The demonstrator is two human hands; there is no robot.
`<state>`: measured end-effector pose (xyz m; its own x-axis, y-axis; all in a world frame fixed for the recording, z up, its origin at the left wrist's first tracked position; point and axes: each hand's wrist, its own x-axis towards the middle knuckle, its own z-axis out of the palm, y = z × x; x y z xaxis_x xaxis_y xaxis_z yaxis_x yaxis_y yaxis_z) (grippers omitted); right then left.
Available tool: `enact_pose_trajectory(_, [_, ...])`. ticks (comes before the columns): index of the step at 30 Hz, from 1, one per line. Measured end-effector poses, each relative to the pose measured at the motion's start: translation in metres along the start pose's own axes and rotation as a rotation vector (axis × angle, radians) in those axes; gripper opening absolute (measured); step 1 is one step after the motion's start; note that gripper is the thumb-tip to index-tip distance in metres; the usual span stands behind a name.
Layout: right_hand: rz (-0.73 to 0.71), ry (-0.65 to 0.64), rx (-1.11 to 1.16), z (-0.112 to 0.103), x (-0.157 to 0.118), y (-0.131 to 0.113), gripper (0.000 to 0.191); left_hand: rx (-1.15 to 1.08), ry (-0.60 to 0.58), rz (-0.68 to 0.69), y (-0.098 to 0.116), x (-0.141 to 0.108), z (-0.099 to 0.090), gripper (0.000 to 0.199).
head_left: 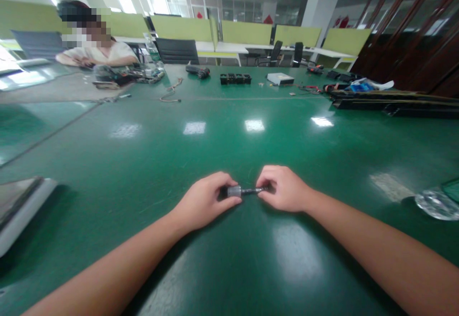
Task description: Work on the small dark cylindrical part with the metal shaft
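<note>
Between my two hands is a short metal shaft (248,191) with a thicker silver cylinder (234,191) at its left end; its exact kind is not clear. My left hand (206,197) grips the cylinder between thumb and fingers. At the other end, my right hand (283,189) pinches the shaft's tip with thumb and forefinger. The piece lies roughly level, just over or on the green tabletop (229,258). Part of the cylinder and the far tip are hidden by my fingers.
At left stands a pale, flat-edged object (28,206); at right, a clear glass dish (435,205). Along the far side are a power drill (198,70), a black block (235,79), a white box (280,79) and long black bars (394,102). A person (96,50) sits far left.
</note>
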<state>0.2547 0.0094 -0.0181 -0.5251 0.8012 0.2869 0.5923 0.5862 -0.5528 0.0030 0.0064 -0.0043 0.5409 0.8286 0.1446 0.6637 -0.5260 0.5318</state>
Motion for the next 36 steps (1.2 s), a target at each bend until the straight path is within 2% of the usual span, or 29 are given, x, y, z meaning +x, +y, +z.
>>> enact_pose_trajectory(13, [-0.003,-0.038,-0.024,-0.0044,0.0,0.0027,0.008,0.0,-0.009,-0.008,0.0004,0.0002,-0.0007,0.026])
enact_pose_trajectory(20, [0.031,0.011,-0.086,-0.0088,-0.0003,0.0043,0.007,0.005,-0.002,0.0,-0.0002,0.0006,-0.0007,0.026])
enact_pose_trajectory(29, [-0.009,-0.013,-0.116,-0.0072,-0.0013,0.003,0.007,0.003,0.004,0.005,-0.0007,0.0003,0.0002,0.026])
enact_pose_trajectory(36, [-0.06,0.015,-0.071,-0.0011,0.0001,0.0045,0.008,0.01,-0.005,-0.004,-0.0002,0.0007,-0.0005,0.025])
